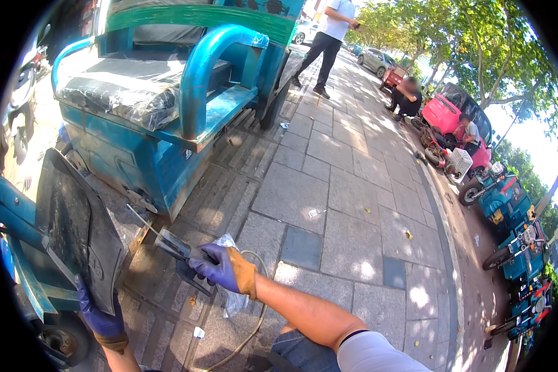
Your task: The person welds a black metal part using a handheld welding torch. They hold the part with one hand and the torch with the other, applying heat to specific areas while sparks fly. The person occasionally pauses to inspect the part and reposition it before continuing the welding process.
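Gripping a black panel (pixel 74 211) low on its edge with the left hand (pixel 101 317), probably to keep it upright beside the blue cart (pixel 115 155). Gripping a clamp (pixel 175 245) in the right hand (pixel 226 268), with its thin rod (pixel 142 219) angled toward the cart (likely for reach and clearance).

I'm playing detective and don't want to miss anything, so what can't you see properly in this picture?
All in the head view:
- The right hand covers part of the handle of the tool.
- The black panel hides what is right behind it.
- The lower edge cuts off the cable.
- The upper edge cuts off the standing person's head.
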`<action>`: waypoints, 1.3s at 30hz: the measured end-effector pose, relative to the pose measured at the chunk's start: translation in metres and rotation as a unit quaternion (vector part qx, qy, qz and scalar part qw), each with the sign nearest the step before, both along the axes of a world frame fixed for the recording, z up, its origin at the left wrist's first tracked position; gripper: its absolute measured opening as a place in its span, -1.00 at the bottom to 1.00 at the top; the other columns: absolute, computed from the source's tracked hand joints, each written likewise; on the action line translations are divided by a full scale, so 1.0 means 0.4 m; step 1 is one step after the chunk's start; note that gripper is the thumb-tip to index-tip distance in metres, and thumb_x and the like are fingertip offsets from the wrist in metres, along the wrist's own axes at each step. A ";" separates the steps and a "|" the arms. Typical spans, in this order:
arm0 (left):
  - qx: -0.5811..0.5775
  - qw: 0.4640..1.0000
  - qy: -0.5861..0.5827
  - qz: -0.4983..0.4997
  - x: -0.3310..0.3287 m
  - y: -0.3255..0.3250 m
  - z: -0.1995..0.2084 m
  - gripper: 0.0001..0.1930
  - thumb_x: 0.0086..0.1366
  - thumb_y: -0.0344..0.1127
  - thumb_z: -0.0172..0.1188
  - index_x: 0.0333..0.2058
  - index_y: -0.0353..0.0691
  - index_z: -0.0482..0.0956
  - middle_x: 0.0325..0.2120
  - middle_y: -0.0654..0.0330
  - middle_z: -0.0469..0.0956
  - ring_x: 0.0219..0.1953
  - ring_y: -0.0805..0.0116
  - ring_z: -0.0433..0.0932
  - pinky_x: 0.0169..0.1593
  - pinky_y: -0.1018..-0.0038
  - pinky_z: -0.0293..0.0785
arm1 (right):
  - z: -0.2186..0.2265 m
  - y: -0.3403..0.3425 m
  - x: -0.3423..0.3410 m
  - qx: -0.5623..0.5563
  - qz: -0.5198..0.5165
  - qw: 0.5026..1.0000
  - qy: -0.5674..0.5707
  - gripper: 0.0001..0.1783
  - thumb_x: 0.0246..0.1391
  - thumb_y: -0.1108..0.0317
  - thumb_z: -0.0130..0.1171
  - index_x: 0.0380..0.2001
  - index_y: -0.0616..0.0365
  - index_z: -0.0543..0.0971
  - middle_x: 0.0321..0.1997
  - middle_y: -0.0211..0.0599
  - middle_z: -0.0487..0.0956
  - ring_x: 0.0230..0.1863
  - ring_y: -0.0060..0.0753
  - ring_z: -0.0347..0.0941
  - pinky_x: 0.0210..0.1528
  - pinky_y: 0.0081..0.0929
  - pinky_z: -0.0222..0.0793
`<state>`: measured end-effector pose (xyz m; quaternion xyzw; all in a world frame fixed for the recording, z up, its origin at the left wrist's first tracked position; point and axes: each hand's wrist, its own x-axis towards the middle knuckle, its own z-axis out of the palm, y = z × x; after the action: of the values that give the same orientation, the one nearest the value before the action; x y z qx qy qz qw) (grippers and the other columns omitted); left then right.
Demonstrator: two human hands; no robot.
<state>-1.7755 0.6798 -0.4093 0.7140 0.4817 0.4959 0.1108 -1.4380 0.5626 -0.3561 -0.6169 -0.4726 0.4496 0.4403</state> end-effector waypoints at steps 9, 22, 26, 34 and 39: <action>0.001 1.000 -0.004 -0.003 -0.002 0.001 -0.005 -0.21 0.18 -0.44 0.34 0.37 -0.39 0.23 0.27 -0.07 0.40 0.29 0.13 0.39 0.39 0.32 0.21 | -0.003 0.005 0.002 -0.003 0.011 1.000 -0.013 -0.38 0.26 -0.17 0.17 -0.03 0.25 0.57 -0.38 -0.23 0.64 -0.44 -0.49 0.52 -0.33 -0.43 0.45; 0.011 1.000 0.006 -0.003 0.007 0.000 -0.007 -0.20 0.18 -0.49 0.31 0.39 -0.37 0.20 0.29 -0.02 0.38 0.29 0.16 0.38 0.38 0.34 0.22 | -0.012 0.008 0.004 0.001 0.009 1.000 -0.008 -0.38 0.26 -0.15 0.17 -0.01 0.28 0.57 -0.35 -0.19 0.65 -0.42 -0.46 0.55 -0.31 -0.41 0.47; -0.009 0.999 -0.028 -0.019 0.008 0.000 -0.008 -0.21 0.19 -0.52 0.31 0.39 -0.34 0.21 0.29 0.01 0.38 0.28 0.19 0.39 0.37 0.35 0.24 | -0.012 0.009 0.003 0.004 0.006 1.000 -0.017 -0.37 0.26 -0.15 0.16 0.02 0.27 0.56 -0.37 -0.19 0.65 -0.43 -0.45 0.56 -0.31 -0.40 0.47; -0.004 0.998 -0.056 -0.025 0.009 0.006 -0.022 -0.23 0.21 -0.54 0.31 0.40 -0.28 0.23 0.28 0.06 0.39 0.25 0.23 0.41 0.34 0.38 0.29 | -0.001 0.006 0.002 -0.003 0.005 1.000 -0.027 -0.40 0.27 -0.12 0.18 0.00 0.26 0.57 -0.37 -0.23 0.65 -0.44 -0.50 0.56 -0.35 -0.44 0.48; -0.101 0.966 -0.225 -0.080 0.006 0.016 -0.030 -0.28 0.25 -0.61 0.22 0.39 -0.24 0.26 0.27 0.10 0.40 0.23 0.27 0.43 0.32 0.39 0.34 | 0.004 0.009 -0.003 -0.001 0.005 1.000 -0.030 -0.47 0.31 -0.08 0.18 -0.06 0.25 0.60 -0.34 -0.29 0.66 -0.43 -0.59 0.56 -0.39 -0.53 0.50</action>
<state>-1.7729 0.6862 -0.4214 0.6056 0.4327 0.5822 0.3272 -1.4393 0.5664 -0.3543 -0.6284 -0.4879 0.4337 0.4231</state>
